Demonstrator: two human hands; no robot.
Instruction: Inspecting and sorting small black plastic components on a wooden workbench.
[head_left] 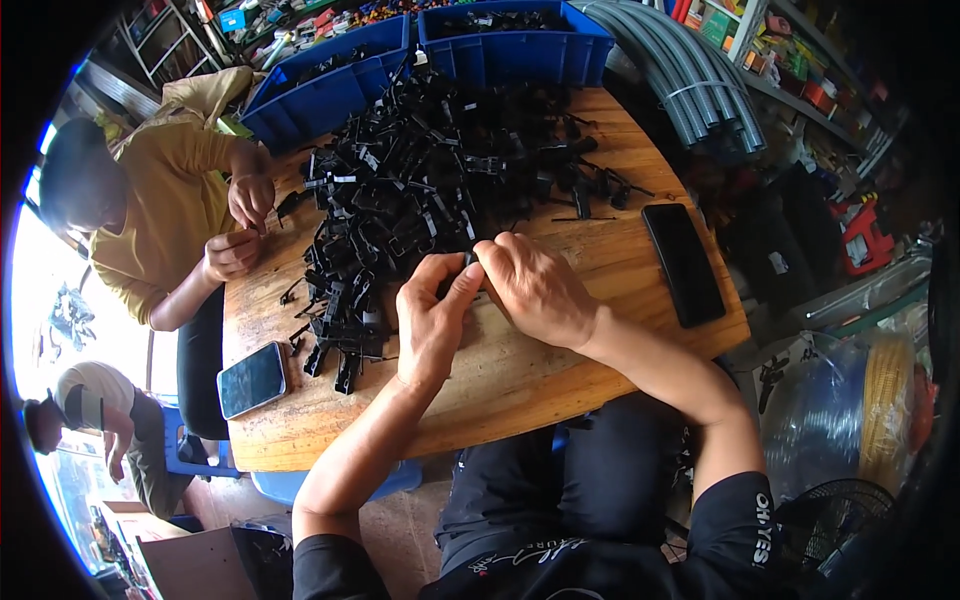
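Two bare hands meet over a round-edged wooden desk (560,375), seen from above. The left hand (432,318) and the right hand (538,292) touch at the fingertips, thumbs and fingers pinching a small black part (469,259) between them; the fingers hide most of it. It is held at the near edge of a large, tangled heap of black plastic parts (390,195) that spreads across the desk's far and left portions. A smartphone (252,381) lies near the desk's left edge, and a dark-screened smartphone (684,265) near its right edge. Beyond the heap stand a left blue bin (325,100) and a right blue bin (515,58), both holding black pieces. At left, a co-worker in a yellow top (175,185) sits with both hands close together beside the heap. Coiled grey hoses (695,85) lie beyond the desk, at the upper right.
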